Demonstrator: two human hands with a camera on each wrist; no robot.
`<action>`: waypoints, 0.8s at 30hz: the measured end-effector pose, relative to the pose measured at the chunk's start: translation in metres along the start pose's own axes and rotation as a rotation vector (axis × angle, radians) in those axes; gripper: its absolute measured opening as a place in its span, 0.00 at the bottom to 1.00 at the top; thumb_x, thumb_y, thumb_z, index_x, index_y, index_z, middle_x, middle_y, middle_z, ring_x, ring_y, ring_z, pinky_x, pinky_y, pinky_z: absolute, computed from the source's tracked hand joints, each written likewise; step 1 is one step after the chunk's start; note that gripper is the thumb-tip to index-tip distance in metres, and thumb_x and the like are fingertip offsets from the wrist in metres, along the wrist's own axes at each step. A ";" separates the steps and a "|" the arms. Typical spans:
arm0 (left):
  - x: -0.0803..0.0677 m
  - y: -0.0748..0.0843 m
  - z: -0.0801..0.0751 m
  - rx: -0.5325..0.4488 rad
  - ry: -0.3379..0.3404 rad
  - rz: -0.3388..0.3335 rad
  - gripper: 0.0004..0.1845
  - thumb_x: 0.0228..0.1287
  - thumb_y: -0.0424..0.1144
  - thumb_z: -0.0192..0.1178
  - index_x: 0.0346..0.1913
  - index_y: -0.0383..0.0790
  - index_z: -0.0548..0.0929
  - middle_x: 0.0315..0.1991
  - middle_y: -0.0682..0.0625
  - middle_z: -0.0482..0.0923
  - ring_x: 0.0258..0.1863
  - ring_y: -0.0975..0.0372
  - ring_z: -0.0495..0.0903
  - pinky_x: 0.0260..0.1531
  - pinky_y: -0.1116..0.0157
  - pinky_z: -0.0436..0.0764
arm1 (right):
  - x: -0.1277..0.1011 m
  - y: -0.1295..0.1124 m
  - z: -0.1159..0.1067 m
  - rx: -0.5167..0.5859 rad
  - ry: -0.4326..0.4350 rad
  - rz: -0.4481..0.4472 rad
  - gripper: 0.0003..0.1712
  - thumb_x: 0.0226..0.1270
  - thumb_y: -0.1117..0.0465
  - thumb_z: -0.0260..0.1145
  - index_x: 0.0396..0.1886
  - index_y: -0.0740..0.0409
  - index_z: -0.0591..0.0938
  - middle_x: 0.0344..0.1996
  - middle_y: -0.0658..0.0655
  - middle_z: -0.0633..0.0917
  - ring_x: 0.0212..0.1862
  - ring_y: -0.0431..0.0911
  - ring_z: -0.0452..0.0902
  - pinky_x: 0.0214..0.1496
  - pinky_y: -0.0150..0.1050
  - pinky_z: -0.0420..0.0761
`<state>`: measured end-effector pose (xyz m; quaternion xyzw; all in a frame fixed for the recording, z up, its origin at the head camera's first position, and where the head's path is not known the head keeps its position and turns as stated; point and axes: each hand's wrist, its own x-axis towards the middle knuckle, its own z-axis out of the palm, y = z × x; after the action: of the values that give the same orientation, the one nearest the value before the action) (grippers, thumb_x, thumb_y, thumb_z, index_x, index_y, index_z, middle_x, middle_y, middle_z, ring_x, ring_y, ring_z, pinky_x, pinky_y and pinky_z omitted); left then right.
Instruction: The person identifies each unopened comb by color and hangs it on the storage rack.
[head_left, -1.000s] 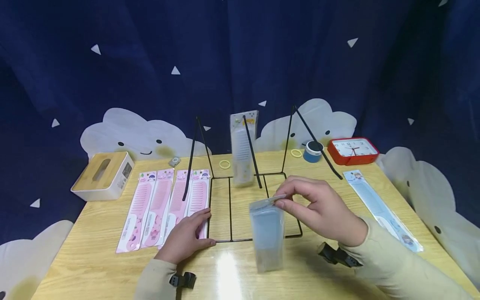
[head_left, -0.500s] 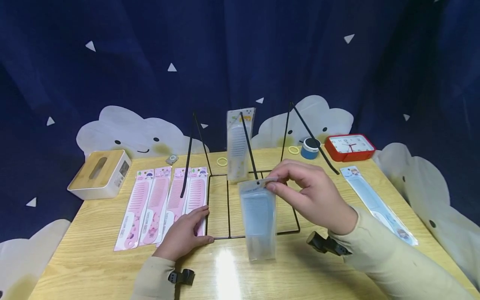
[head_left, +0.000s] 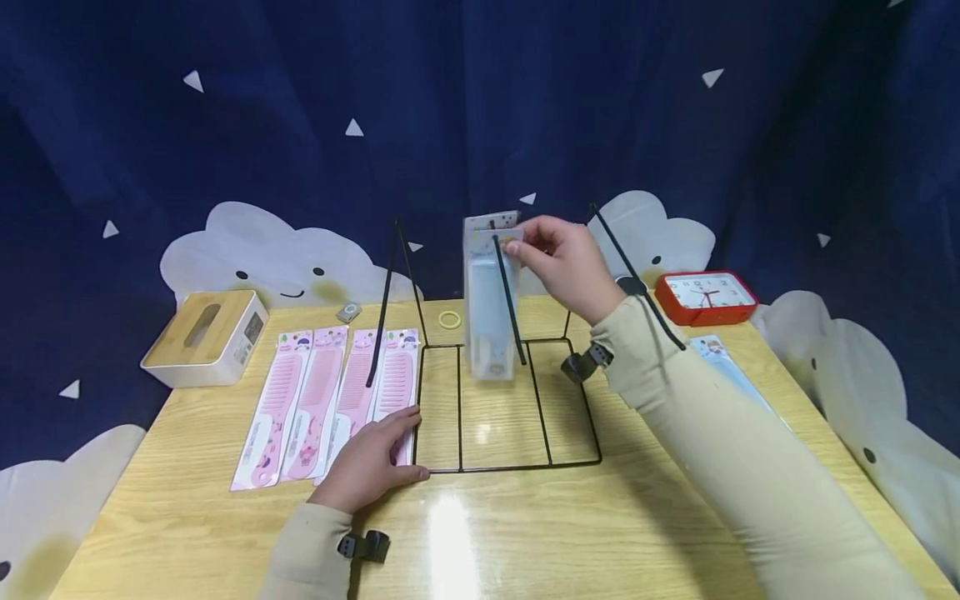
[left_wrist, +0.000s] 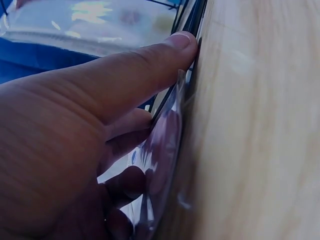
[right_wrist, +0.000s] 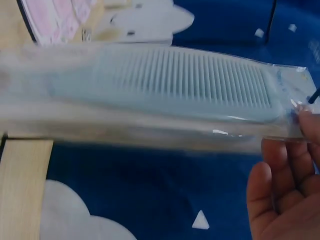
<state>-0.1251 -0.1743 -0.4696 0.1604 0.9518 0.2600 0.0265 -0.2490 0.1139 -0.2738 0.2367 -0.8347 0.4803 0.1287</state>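
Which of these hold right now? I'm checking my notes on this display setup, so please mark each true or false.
1. The right hand pinches the top of a packaged blue comb at the middle hook of the wire rack. True.
2. The left hand is lifted off the table. False: it rests on the wooden table by the rack's front left corner.
3. Four pink combs lie left of the rack. True.
4. The red clock hangs on a hook. False: it sits on the table at the back right.

My head camera looks down across the table (head_left: 525, 533); each wrist camera sits close, sharing my hands' packaged combs.
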 end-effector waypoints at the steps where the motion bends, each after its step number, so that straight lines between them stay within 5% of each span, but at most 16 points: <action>1: 0.001 0.000 0.000 0.000 -0.002 0.001 0.45 0.50 0.53 0.77 0.69 0.38 0.74 0.73 0.50 0.68 0.69 0.47 0.69 0.69 0.47 0.66 | 0.006 0.002 -0.001 -0.014 0.009 0.015 0.09 0.72 0.58 0.67 0.40 0.61 0.85 0.33 0.56 0.86 0.33 0.47 0.76 0.32 0.34 0.73; 6: 0.000 0.000 0.000 -0.006 -0.008 -0.007 0.45 0.50 0.54 0.77 0.69 0.38 0.74 0.73 0.50 0.67 0.70 0.48 0.69 0.69 0.47 0.65 | 0.018 0.006 0.001 -0.021 0.022 0.082 0.11 0.71 0.54 0.67 0.41 0.58 0.85 0.35 0.54 0.86 0.35 0.46 0.75 0.35 0.37 0.74; 11: 0.000 0.001 0.000 -0.007 0.003 -0.009 0.44 0.49 0.53 0.77 0.69 0.38 0.75 0.73 0.50 0.68 0.69 0.48 0.69 0.69 0.48 0.67 | 0.002 0.031 -0.008 -0.024 0.082 0.104 0.13 0.69 0.53 0.69 0.43 0.57 0.87 0.36 0.54 0.87 0.36 0.44 0.77 0.36 0.34 0.74; 18: 0.001 0.002 0.000 0.001 0.007 -0.004 0.44 0.49 0.53 0.78 0.69 0.38 0.75 0.73 0.50 0.68 0.69 0.49 0.70 0.68 0.48 0.67 | -0.054 0.137 -0.049 -0.172 0.100 0.254 0.17 0.70 0.51 0.68 0.45 0.61 0.85 0.39 0.58 0.86 0.38 0.41 0.76 0.38 0.31 0.73; 24: 0.001 0.002 0.000 -0.001 0.008 -0.006 0.44 0.49 0.53 0.78 0.68 0.37 0.75 0.73 0.50 0.68 0.69 0.48 0.70 0.68 0.48 0.68 | -0.103 0.224 -0.115 -0.429 0.051 0.433 0.26 0.69 0.51 0.67 0.54 0.70 0.81 0.47 0.71 0.84 0.45 0.60 0.79 0.46 0.48 0.76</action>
<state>-0.1258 -0.1722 -0.4684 0.1564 0.9523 0.2609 0.0235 -0.2782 0.3363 -0.4274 0.0085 -0.9445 0.3154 0.0912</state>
